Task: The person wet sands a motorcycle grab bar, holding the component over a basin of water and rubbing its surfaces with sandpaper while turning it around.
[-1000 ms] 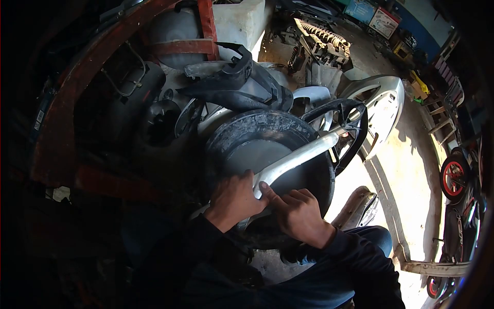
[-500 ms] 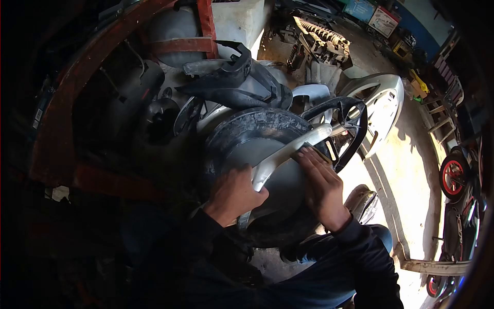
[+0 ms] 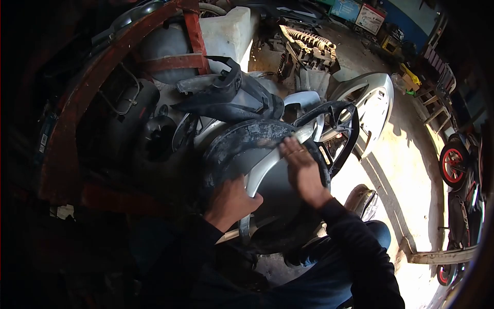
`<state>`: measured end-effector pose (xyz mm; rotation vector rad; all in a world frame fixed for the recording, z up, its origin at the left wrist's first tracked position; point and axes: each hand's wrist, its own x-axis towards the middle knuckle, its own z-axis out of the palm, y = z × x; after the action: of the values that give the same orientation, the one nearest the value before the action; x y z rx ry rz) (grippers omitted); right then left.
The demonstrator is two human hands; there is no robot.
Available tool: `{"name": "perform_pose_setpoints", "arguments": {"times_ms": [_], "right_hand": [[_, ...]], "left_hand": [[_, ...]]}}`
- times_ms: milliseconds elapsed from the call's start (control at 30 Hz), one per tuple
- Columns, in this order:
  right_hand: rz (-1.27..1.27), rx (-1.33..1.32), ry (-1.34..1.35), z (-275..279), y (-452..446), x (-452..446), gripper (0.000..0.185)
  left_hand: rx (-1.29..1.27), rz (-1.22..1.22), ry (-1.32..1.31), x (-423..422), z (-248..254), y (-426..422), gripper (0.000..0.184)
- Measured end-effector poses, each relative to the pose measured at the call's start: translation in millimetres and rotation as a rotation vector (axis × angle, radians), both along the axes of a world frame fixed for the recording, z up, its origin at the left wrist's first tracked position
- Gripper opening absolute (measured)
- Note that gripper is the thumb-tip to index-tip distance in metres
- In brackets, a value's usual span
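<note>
A curved, silver-grey motorcycle trim piece (image 3: 265,166) slants over a round black, tyre-like rim (image 3: 252,131), which surrounds a smooth grey surface (image 3: 247,158). My left hand (image 3: 231,202) is closed around the trim's near end, thumb toward the right. Farther up the piece, my right hand (image 3: 304,172) presses its fingers, held together, onto the upper part. Half a second ago a dark pad like sandpaper showed beneath these fingers; now the hand mostly hides it. Under the left hand a narrow grey strip (image 3: 244,229) hangs down.
Black plastic fairing (image 3: 234,95) lies just beyond the rim. A black frame-shaped part (image 3: 352,136) and a silver body panel (image 3: 378,98) stand to the right. A rusty red metal frame (image 3: 72,129) rises at left. Motorcycles with a red wheel (image 3: 453,164) are far right.
My right hand has shifted left along the trim and covers its upper part more. The left hand keeps its hold. The camera view has moved slightly.
</note>
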<state>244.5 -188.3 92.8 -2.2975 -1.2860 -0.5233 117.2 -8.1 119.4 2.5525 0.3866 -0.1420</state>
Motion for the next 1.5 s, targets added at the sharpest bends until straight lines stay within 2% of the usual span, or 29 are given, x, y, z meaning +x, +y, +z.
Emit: {"name": "perform_pose_setpoints", "arguments": {"times_ms": [33, 67, 133, 167, 200, 267, 300, 333, 433, 467, 567, 667, 733, 767, 833, 867, 900, 933, 967, 1033, 1100, 1133, 1167, 1233, 1267, 1300, 1367, 1467, 1500], "right_hand": [[-0.007, 0.083, 0.06, -1, -2, 5, 0.052], [0.033, -0.01, 0.008, -6, 1, -7, 0.05], [0.253, -0.097, -0.009, -6, 11, -61, 0.045], [0.321, -0.058, 0.03, -7, 5, -53, 0.042], [0.298, -0.018, -0.076, -23, 5, -26, 0.042], [-0.002, 0.045, -0.019, -2, -5, 2, 0.043], [-0.059, 0.046, -0.043, -9, -4, 4, 0.044], [-0.051, 0.012, -0.068, -4, 0, -16, 0.044], [0.24, -0.11, -0.112, -22, 17, -64, 0.049], [0.225, -0.096, -0.104, -32, 12, -49, 0.049], [-0.019, 0.211, 0.229, -45, 6, -21, 0.047], [0.252, -0.056, -0.093, -4, 22, -68, 0.042], [0.313, 0.005, -0.008, -4, 22, -48, 0.037], [0.18, 0.024, 0.02, -1, 17, -28, 0.038], [-0.012, 0.007, 0.014, 1, 13, -17, 0.039], [0.038, -0.039, -0.045, -1, 21, -36, 0.038], [0.149, -0.037, -0.068, -2, 22, -59, 0.038], [0.259, -0.032, -0.088, -1, 22, -74, 0.039], [0.275, 0.047, -0.035, -4, 20, -68, 0.041], [0.193, 0.045, -0.033, -11, 14, -39, 0.043], [-0.097, -0.07, -0.099, -21, 7, -24, 0.051], [0.045, -0.139, -0.08, -7, 13, -51, 0.05], [0.038, -0.138, -0.082, -22, 16, -56, 0.05], [0.3, 0.097, -0.126, -25, 28, -59, 0.047], [0.225, 0.118, -0.028, -30, 12, -43, 0.049], [0.093, 0.151, -0.039, -33, 6, -19, 0.049], [-0.111, 0.167, -0.068, -31, 5, -20, 0.05], [0.156, 0.203, 0.019, -50, 18, -60, 0.047], [0.17, 0.225, -0.018, -50, 15, -42, 0.046]], "left_hand": [[-0.009, 0.014, 0.018, 0, 1, -1, 0.044], [-0.012, 0.025, 0.033, 1, 4, -2, 0.044], [0.039, 0.005, -0.031, -8, -7, -1, 0.045], [0.086, -0.009, -0.094, -8, -12, 3, 0.045], [0.107, -0.03, -0.085, -7, -13, 7, 0.045], [-0.013, -0.034, -0.05, -7, -14, 7, 0.045], [-0.02, -0.011, -0.03, -6, -10, 4, 0.045], [-0.011, -0.024, -0.029, -5, -9, 2, 0.045], [0.111, -0.033, -0.039, -3, -5, 0, 0.045], [0.083, -0.023, -0.052, -4, -5, -1, 0.044], [0.079, -0.011, -0.042, -5, -9, -2, 0.043], [0.111, -0.027, -0.097, -1, -12, -1, 0.042], [0.132, -0.038, -0.08, -4, -16, 2, 0.04], [0.107, -0.036, -0.15, -5, -18, 1, 0.038], [0.125, -0.043, -0.116, -2, -15, -2, 0.037], [0.142, -0.04, -0.087, 0, -13, -4, 0.037], [0.139, -0.114, -0.201, -4, -18, -3, 0.037], [0.146, -0.123, -0.202, -2, -16, -3, 0.037], [0.145, -0.093, -0.169, -2, -16, -3, 0.037], [0.134, -0.035, -0.121, -2, -15, -2, 0.037], [0.157, -0.056, -0.137, -3, -21, 0, 0.037], [0.183, -0.069, -0.165, 0, -24, 3, 0.038], [0.075, -0.109, -0.178, 1, -29, 9, 0.037], [0.061, -0.096, -0.138, 3, -26, 8, 0.037], [0.041, -0.063, -0.093, -1, -25, 8, 0.036], [0.05, -0.083, -0.211, -1, -20, 4, 0.027], [0.053, -0.09, -0.214, 0, -21, 4, 0.028], [0.068, -0.111, -0.235, 0, -27, 9, 0.028], [0.074, -0.112, -0.233, -1, -30, 11, 0.027]]}}
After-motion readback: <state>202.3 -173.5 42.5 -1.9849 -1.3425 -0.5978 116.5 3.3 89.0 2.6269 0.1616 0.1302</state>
